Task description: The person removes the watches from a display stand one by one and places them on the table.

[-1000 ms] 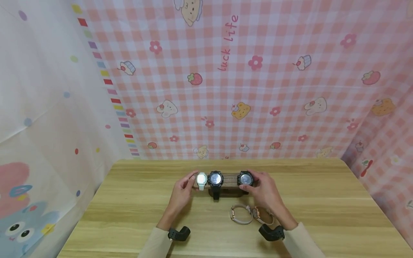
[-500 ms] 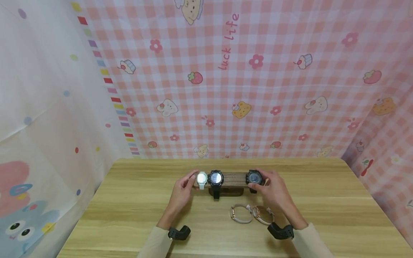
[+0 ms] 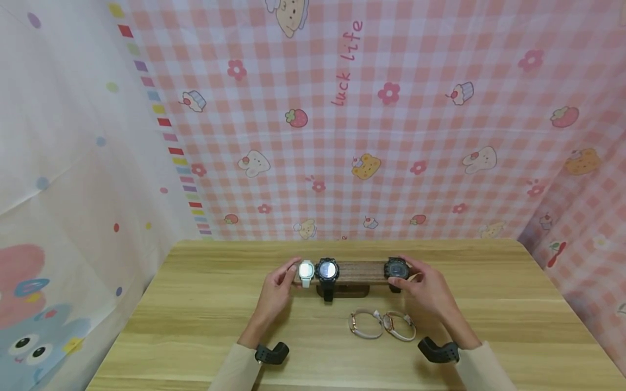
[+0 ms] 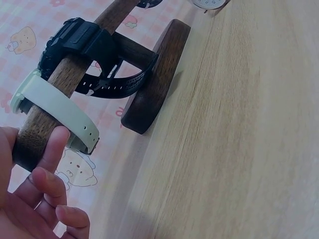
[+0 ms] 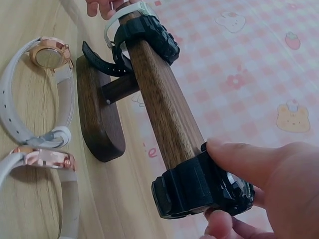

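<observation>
A dark wooden watch stand [image 3: 362, 272] with a long bar is on the table. My left hand [image 3: 277, 286] holds the bar's left end between thumb and fingers. Beside it a pale mint watch [image 4: 60, 106] is strapped round the bar, then a black watch [image 3: 327, 270] with its strap hanging down. My right hand [image 3: 426, 287] grips a second black watch [image 5: 199, 184], which encircles the bar's right end; the thumb lies on one side of its case, the fingers on the other. The bar's right end is hidden by this watch and hand.
Two watches with rose-gold cases and pale straps, a left one [image 3: 365, 335] and a right one [image 3: 401, 336], lie on their sides on the wooden table [image 3: 205, 326] in front of the stand. A pink checked cloth [image 3: 391, 130] hangs behind the table.
My right hand has moved to the right with the black watch, sliding it along the bar to the right end. My left hand has stayed on the left end.
</observation>
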### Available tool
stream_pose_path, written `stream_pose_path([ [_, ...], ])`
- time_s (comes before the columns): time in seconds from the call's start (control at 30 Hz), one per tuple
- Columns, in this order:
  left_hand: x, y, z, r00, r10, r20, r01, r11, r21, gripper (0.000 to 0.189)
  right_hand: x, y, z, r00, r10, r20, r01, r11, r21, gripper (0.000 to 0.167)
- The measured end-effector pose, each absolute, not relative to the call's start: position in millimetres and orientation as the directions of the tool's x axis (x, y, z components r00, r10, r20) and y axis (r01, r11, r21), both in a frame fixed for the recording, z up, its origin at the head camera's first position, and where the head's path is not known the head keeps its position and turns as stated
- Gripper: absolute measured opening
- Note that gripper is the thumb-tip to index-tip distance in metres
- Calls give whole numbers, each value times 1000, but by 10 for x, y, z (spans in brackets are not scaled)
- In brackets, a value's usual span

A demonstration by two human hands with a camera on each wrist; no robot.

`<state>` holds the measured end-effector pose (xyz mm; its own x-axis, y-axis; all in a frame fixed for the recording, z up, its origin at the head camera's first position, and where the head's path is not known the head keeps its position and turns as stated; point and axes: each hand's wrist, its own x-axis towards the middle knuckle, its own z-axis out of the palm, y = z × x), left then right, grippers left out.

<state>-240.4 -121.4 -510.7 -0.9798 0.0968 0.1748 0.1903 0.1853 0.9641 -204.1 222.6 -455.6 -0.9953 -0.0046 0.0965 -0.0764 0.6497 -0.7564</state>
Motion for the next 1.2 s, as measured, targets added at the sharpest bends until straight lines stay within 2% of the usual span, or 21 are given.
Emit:
stream_pose_path([
  [0.37,-2385,-1206,-5079,-982,94,165,181,201,963,35,-2041,2259,-4587,-990,28,136,-87,642,-761,59],
  [0.87,-2367,-1184,-5034,-984,82,160,173,193,966,34,-1998,2332,-4505,-983,68,169,-82,662,-745,65],
  [1.2,-2381,-1200,-5072,-984,78,157,170,200,965,34,-1906,2238,-4344,-967,7,255,-184,673,-717,65],
])
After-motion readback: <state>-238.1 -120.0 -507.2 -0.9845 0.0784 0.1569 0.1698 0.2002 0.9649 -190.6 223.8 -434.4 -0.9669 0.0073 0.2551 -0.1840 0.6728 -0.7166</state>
